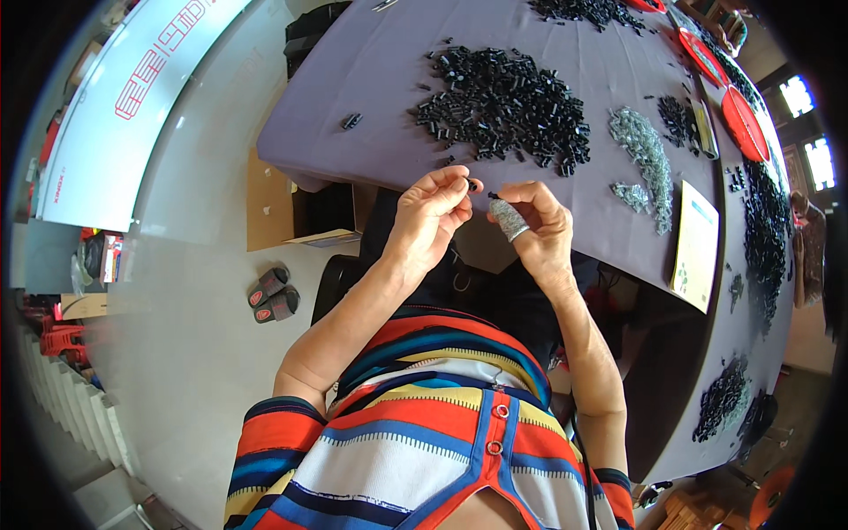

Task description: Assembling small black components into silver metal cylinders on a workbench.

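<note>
My left hand (pixel 426 216) is closed in a pinch at the table's near edge, with a small black cylindrical piece (pixel 474 185) between thumb and fingertips. Facing it, a short gap away, my right hand (pixel 541 228) pinches another small black piece (pixel 494 195). A silvery wrap (pixel 509 220) covers one digit of the right hand. Just beyond both hands lies a big heap of short black tube-like pieces (pixel 503 106) on the purple-grey tablecloth (pixel 353 79). To its right is a spread of clear small pieces (pixel 647 155), with a smaller black pile (pixel 678 122) beside it.
A pale yellow sheet (pixel 695 246) hangs over the table's near right edge. Red round trays (pixel 745 124) and more black heaps (pixel 767 230) line the right side. An open cardboard box (pixel 274 208) and slippers (pixel 275 295) are on the floor at left. Another person's hand (pixel 733 34) shows far right.
</note>
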Demonstrator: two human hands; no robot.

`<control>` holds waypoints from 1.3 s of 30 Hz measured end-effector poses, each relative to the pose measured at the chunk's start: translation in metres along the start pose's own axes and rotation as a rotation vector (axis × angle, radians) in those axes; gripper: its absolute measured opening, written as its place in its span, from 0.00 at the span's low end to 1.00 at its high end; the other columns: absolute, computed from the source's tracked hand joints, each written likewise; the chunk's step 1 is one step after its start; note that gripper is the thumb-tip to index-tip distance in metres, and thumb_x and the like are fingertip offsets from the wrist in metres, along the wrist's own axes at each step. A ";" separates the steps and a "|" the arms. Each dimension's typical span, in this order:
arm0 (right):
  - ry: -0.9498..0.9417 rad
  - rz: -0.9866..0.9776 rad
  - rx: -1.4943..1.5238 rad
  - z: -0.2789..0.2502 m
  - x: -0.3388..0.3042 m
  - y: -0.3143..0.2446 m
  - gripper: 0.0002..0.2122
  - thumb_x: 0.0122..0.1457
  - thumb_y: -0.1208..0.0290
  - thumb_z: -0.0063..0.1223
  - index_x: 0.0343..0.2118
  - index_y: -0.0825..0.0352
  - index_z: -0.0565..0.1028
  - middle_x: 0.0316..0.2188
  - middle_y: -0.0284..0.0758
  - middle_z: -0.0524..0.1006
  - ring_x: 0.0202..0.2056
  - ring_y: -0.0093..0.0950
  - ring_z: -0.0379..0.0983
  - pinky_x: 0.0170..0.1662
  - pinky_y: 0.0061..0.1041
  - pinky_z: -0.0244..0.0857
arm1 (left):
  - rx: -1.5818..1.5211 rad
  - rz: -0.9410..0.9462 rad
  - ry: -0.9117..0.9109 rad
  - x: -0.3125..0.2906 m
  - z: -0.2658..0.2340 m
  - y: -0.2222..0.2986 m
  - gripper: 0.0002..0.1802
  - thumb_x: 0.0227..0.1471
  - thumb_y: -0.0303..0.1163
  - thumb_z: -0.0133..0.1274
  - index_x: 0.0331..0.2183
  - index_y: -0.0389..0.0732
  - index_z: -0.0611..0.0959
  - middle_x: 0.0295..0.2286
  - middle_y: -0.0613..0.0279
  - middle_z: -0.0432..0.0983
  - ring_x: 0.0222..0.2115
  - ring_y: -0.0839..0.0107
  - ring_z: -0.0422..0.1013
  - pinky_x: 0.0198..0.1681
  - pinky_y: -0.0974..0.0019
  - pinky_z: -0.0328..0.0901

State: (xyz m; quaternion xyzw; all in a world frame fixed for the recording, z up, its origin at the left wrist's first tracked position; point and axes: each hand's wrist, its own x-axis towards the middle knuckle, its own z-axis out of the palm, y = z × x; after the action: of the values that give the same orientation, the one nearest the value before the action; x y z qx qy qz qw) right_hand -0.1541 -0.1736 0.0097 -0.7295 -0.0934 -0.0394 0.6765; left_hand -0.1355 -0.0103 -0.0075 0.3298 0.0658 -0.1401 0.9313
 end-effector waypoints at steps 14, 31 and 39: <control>0.128 -0.174 -0.065 -0.006 -0.012 0.006 0.10 0.46 0.87 0.57 0.31 0.70 0.73 0.31 0.35 0.78 0.33 0.23 0.76 0.36 0.21 0.70 | 0.132 0.097 -0.088 -0.005 0.022 -0.017 0.09 0.54 0.21 0.49 0.39 0.37 0.78 0.33 0.56 0.77 0.26 0.76 0.71 0.33 0.74 0.68; 0.090 0.073 0.469 0.000 -0.014 0.011 0.06 0.53 0.88 0.51 0.32 0.71 0.73 0.29 0.33 0.78 0.31 0.20 0.75 0.36 0.17 0.70 | 0.107 0.112 -0.090 -0.008 0.023 -0.020 0.09 0.53 0.21 0.50 0.39 0.36 0.77 0.32 0.55 0.76 0.27 0.72 0.72 0.31 0.70 0.69; 0.169 -0.288 -0.164 -0.002 -0.014 0.003 0.11 0.45 0.91 0.50 0.30 0.69 0.73 0.29 0.36 0.77 0.31 0.26 0.76 0.34 0.22 0.70 | 0.157 0.129 -0.043 -0.008 0.021 -0.021 0.09 0.52 0.20 0.52 0.38 0.36 0.78 0.31 0.56 0.77 0.27 0.76 0.71 0.32 0.74 0.67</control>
State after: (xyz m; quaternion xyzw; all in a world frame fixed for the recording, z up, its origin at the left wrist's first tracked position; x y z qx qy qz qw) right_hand -0.1675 -0.1772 0.0039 -0.7553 -0.1363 -0.2045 0.6076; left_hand -0.1487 -0.0373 -0.0020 0.4023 0.0131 -0.0919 0.9108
